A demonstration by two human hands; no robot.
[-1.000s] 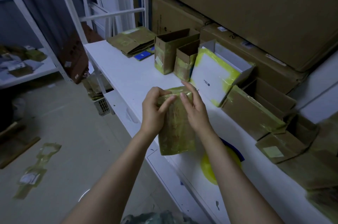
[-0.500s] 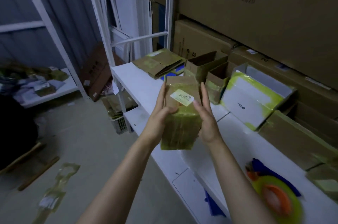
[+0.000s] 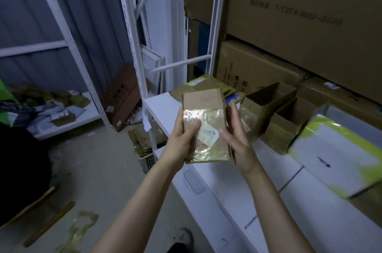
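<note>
While taped box stands upright above front edge of white shelf, long axis vertical, label facing camera: left hand grips lower left side, thumb pressed on front, fingers hidden behind. Right hand fingers straight, spread along right edge; contact uncertain. Left hand bears box; judged right hand free for turning it

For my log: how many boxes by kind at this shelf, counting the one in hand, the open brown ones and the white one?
Taped brown box, gripped by the left hand: 1
Open brown boxes on the shelf: 2
White box with yellow tape: 1
Total: 4
</note>
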